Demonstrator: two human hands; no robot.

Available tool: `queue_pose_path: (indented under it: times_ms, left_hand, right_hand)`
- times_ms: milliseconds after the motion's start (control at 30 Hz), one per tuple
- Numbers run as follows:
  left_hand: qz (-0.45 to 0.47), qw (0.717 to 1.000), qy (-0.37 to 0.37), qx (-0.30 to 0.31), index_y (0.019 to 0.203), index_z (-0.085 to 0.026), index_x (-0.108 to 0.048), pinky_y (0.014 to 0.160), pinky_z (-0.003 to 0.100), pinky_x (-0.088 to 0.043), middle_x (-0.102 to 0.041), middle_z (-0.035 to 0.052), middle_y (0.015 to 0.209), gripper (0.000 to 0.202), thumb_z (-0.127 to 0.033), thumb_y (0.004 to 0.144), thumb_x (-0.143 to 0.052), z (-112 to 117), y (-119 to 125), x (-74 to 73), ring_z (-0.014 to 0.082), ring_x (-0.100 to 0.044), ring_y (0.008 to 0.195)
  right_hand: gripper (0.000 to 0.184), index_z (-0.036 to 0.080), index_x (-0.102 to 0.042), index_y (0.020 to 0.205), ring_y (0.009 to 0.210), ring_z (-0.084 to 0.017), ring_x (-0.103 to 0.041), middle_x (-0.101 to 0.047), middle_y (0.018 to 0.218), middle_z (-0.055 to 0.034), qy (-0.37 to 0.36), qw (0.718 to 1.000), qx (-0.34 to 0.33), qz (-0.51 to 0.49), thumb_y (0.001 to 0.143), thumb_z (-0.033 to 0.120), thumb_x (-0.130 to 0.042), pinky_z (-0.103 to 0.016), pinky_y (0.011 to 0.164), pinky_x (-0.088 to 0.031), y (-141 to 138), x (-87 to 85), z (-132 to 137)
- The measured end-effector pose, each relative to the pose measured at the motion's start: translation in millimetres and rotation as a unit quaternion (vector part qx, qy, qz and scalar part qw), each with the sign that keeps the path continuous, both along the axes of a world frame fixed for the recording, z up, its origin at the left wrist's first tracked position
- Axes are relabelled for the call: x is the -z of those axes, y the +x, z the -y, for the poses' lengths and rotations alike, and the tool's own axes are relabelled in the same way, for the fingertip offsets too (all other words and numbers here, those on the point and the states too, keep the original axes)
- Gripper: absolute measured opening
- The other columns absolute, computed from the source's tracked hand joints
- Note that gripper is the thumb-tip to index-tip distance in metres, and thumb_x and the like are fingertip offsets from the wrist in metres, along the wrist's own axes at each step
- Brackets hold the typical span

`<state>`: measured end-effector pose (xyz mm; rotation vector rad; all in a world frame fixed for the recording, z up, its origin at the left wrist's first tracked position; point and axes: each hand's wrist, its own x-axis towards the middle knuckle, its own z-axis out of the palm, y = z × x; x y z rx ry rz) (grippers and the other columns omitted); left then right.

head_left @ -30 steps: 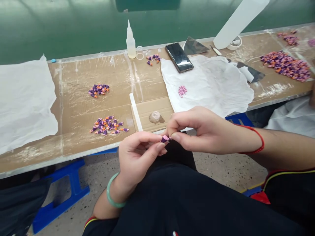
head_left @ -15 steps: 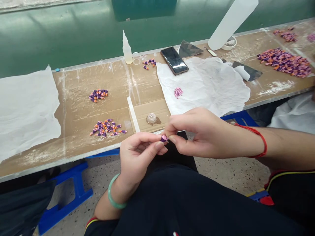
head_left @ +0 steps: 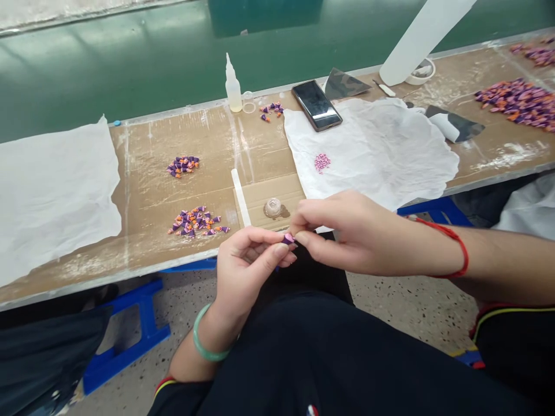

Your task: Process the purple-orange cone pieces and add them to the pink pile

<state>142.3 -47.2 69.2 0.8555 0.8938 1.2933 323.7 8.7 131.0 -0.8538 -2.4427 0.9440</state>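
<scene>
Between the thumb and forefinger of my left hand [head_left: 247, 263] is a small purple-and-pink figurine [head_left: 288, 238]. My right hand [head_left: 342, 234] is pinched at the figurine's right end; whether a tiny piece sits between those fingertips is hidden. Just beyond the hands, a small clear cap [head_left: 273, 207] with wet-looking glue lies on a cardboard piece [head_left: 255, 193], beside a white strip [head_left: 241, 197]. To the left lie two groups of similar purple, pink and orange figurines [head_left: 195, 221]. Tiny pink pieces [head_left: 322, 163] form a patch on the white cloth [head_left: 368, 150].
At the table's back stand a squeeze bottle [head_left: 233, 86] and a phone [head_left: 317, 105]. A tape roll [head_left: 427, 70] and a large heap of figurines [head_left: 520, 104] are on the right. Another white sheet [head_left: 52, 190] covers the left. A blue stool [head_left: 147, 323] is below.
The view has shifted slightly, so the table items appear further right. Both hands keep their pinch at the figurine, with hardly any movement.
</scene>
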Motion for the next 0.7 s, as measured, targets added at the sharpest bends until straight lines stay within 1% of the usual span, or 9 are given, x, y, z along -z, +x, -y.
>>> queue_pose_path:
  times_ms: [100,200,233,300,400,467,567,633,700]
  left_hand:
    - [-0.061,0.998,0.000,-0.009,0.084,-0.018,-0.074,0.055,0.018,-0.059,-0.078,0.0029,0.077,0.015,-0.025,0.075,-0.083,-0.8,-4.1,1.5,0.0122,-0.072,0.058]
    - [-0.215,0.976,0.047,0.005,0.086,-0.017,-0.074,0.055,0.021,-0.057,-0.077,0.0048,0.075,0.009,-0.024,0.081,-0.076,-10.1,-22.4,6.7,0.0138,-0.070,0.059]
    - [-0.290,0.954,0.077,0.010,0.086,-0.017,-0.074,0.057,0.023,-0.057,-0.076,0.0051,0.075,0.006,-0.022,0.083,-0.072,-15.4,-32.2,9.1,0.0145,-0.070,0.061]
    - [-0.443,0.886,0.134,0.020,0.084,-0.019,-0.074,0.066,0.029,-0.057,-0.075,0.0054,0.075,0.008,-0.019,0.085,-0.067,-28.3,-55.7,13.5,0.0171,-0.069,0.069]
    - [-0.594,0.788,0.157,0.028,0.081,-0.020,-0.073,0.077,0.036,-0.054,-0.071,0.0066,0.080,0.010,-0.019,0.084,-0.064,-50.4,-92.1,16.9,0.0218,-0.067,0.082]
    - [-0.639,0.758,0.129,0.027,0.086,-0.019,-0.073,0.081,0.038,-0.053,-0.070,0.0074,0.086,0.009,-0.023,0.084,-0.065,-67.3,-113.1,18.2,0.0228,-0.065,0.087]
    - [-0.687,0.723,0.071,-0.028,0.096,-0.017,-0.070,0.081,0.036,-0.052,-0.070,0.0083,0.095,0.018,-0.028,0.088,-0.059,-98.6,-140.5,23.0,0.0204,-0.063,0.084]
    - [-0.723,0.686,0.055,-0.059,0.097,-0.016,-0.070,0.085,0.035,-0.051,-0.068,0.0090,0.100,0.021,-0.023,0.090,-0.052,-122.2,-157.3,28.2,0.0197,-0.062,0.088]
    - [-0.746,0.660,0.066,-0.053,0.093,-0.016,-0.070,0.094,0.037,-0.048,-0.066,0.0097,0.104,0.021,-0.018,0.087,-0.050,-143.8,-171.5,32.7,0.0220,-0.060,0.099]
  right_hand:
    - [0.010,0.019,-0.057,0.096,0.069,-0.015,-0.065,-0.070,0.081,-0.0016,-0.062,0.996,0.051,-0.027,0.095,0.023,-0.048,-0.024,0.062,-0.046,9.2,2.1,-6.8]
    - [0.017,0.020,-0.059,0.099,0.081,-0.020,-0.070,-0.074,0.088,-0.0045,-0.100,0.987,0.118,-0.052,0.097,0.034,-0.051,-0.030,0.070,-0.052,24.2,11.8,-15.5]
    - [0.020,0.021,-0.060,0.097,0.083,-0.022,-0.071,-0.074,0.089,-0.0053,-0.110,0.984,0.131,-0.047,0.097,0.039,-0.052,-0.032,0.071,-0.053,30.0,17.6,-19.0]
    - [0.029,0.022,-0.062,0.093,0.085,-0.025,-0.071,-0.075,0.089,-0.0067,-0.126,0.979,0.158,-0.029,0.097,0.049,-0.051,-0.036,0.070,-0.053,41.2,32.3,-27.0]
    - [0.043,0.024,-0.064,0.091,0.085,-0.029,-0.071,-0.075,0.089,-0.0076,-0.141,0.968,0.208,-0.013,0.093,0.064,-0.048,-0.040,0.068,-0.053,55.1,55.7,-39.5]
    - [0.047,0.025,-0.065,0.090,0.084,-0.030,-0.071,-0.075,0.089,-0.0086,-0.145,0.963,0.226,-0.008,0.091,0.069,-0.048,-0.041,0.067,-0.053,62.4,67.9,-46.0]
    - [0.047,0.024,-0.065,0.092,0.085,-0.030,-0.070,-0.075,0.089,-0.0102,-0.147,0.961,0.235,-0.013,0.092,0.068,-0.048,-0.042,0.070,-0.053,72.6,80.4,-52.8]
    - [0.044,0.024,-0.064,0.095,0.088,-0.030,-0.070,-0.075,0.091,-0.0110,-0.152,0.958,0.243,-0.022,0.094,0.065,-0.048,-0.042,0.073,-0.053,79.3,86.8,-56.0]
    - [0.043,0.024,-0.063,0.096,0.090,-0.030,-0.070,-0.075,0.093,-0.0110,-0.165,0.953,0.253,-0.027,0.094,0.064,-0.049,-0.041,0.073,-0.053,85.3,91.9,-58.1]
